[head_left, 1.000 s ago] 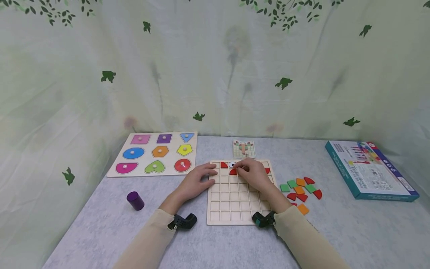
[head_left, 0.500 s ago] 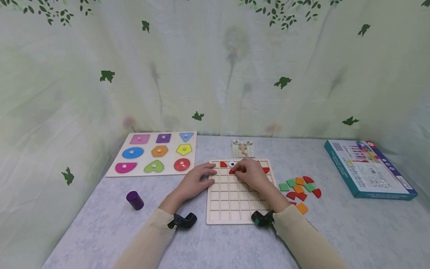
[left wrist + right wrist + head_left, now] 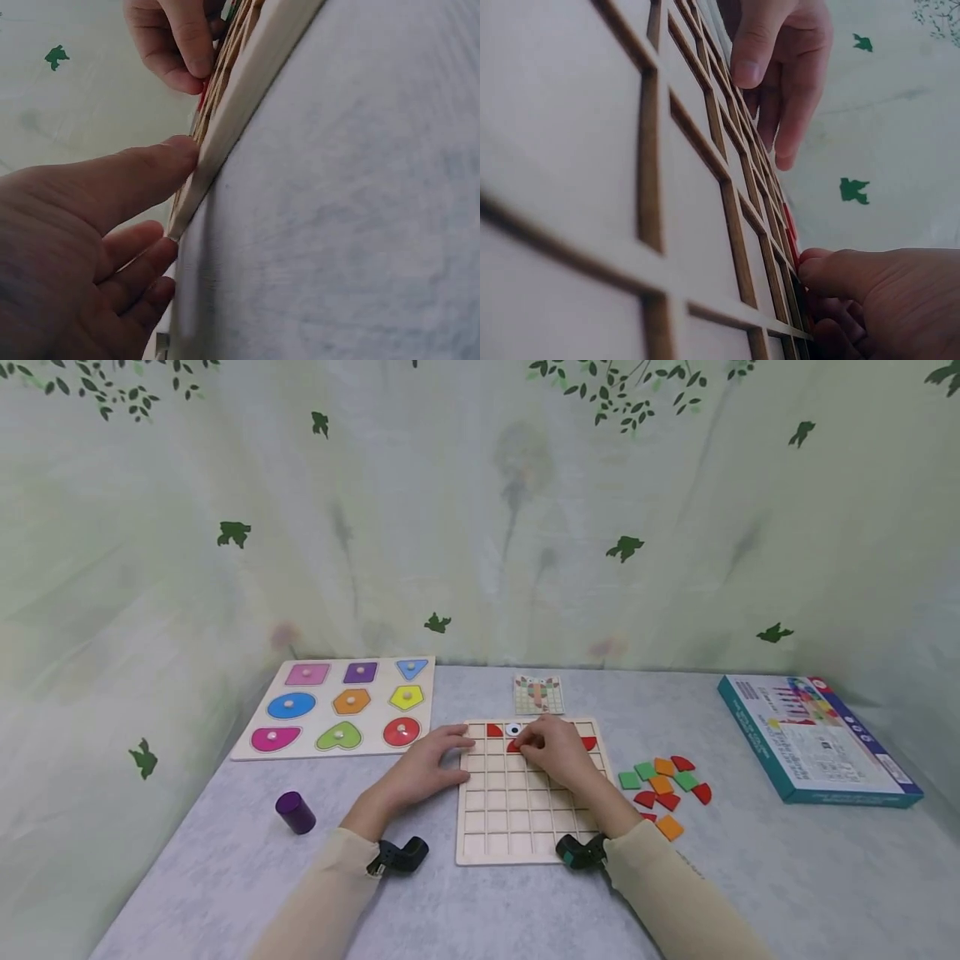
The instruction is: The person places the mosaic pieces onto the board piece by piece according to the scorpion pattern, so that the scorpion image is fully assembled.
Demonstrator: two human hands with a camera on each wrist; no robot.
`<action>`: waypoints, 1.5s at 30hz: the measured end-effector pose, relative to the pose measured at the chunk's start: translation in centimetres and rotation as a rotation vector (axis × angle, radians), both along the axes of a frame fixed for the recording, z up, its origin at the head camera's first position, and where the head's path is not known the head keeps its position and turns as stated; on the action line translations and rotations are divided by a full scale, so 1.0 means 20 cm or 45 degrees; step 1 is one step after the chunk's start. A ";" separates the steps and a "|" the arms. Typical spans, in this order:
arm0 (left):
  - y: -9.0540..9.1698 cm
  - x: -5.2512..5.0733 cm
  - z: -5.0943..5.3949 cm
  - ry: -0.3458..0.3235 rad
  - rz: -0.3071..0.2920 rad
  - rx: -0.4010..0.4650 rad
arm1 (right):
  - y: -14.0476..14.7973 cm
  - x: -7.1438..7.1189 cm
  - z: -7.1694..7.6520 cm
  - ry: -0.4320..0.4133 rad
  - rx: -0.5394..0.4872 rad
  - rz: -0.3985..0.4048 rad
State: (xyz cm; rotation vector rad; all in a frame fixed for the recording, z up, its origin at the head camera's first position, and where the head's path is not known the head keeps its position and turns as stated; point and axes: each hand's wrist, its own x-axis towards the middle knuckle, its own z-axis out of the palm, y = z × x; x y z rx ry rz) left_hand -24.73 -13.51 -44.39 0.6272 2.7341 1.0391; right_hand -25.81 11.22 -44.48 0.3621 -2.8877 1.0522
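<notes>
Pretty small change over the last second: the right hand (image 3: 558, 750) has slid a touch left, and its fingertips no longer overlap the round eye piece (image 3: 513, 729), which sits in the row along the far edge of the grid board (image 3: 495, 845). Grip is narrow, thumb and fingertip pinched on a red piece (image 3: 512, 747) in the eye's column, one row nearer. Can't tell if it's flat in its cell yet, the fingers hide too much. My read: that's still being lined up, so I wouldn't count it as done.

The left hand (image 3: 420, 770) is loose, fingers fairly straight, fingertips and thumb touching the board's left edge. It's eased outward a bit too, but I'd guess it's there to steady things.

Also on the board: a red wedge (image 3: 494, 731) just left of the eye, and another red wedge (image 3: 588, 743) near the far right corner. Plenty of loose pieces (image 3: 661, 785) lie off its right edge, so probably lots left. Pattern card (image 3: 537, 695) is up by the worktop's (image 3: 847, 885) far edge.
</notes>
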 end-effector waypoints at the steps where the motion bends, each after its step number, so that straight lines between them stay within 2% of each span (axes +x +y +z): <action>1: 0.00 0.00 0.01 -0.007 -0.003 -0.026 | 0.00 0.00 0.00 0.001 -0.001 0.000; 5: -0.02 0.01 0.05 -0.040 -0.004 -0.095 | 0.00 0.01 0.01 0.014 -0.007 -0.012; 8: -0.03 0.01 0.06 -0.048 0.007 -0.123 | 0.00 0.00 0.01 0.025 -0.016 0.002; 15: -0.07 0.01 0.04 -0.033 -0.014 -0.110 | 0.02 0.00 0.00 0.003 -0.056 0.093; 22: -0.09 -0.01 0.00 0.011 -0.026 -0.108 | 0.07 0.01 0.05 -0.108 -0.142 0.198; 26: -0.09 -0.01 -0.01 0.035 -0.049 -0.137 | 0.12 0.02 0.09 -0.066 -0.183 0.223; 32: -0.09 -0.01 -0.01 0.066 -0.044 -0.131 | 0.19 0.04 0.11 -0.003 -0.209 0.214; 40: -0.09 -0.02 -0.02 0.059 -0.054 -0.118 | 0.31 0.08 0.08 0.016 -0.113 0.119; 45: -0.09 -0.02 -0.02 0.067 -0.040 -0.121 | 0.42 0.08 0.09 0.036 -0.065 0.110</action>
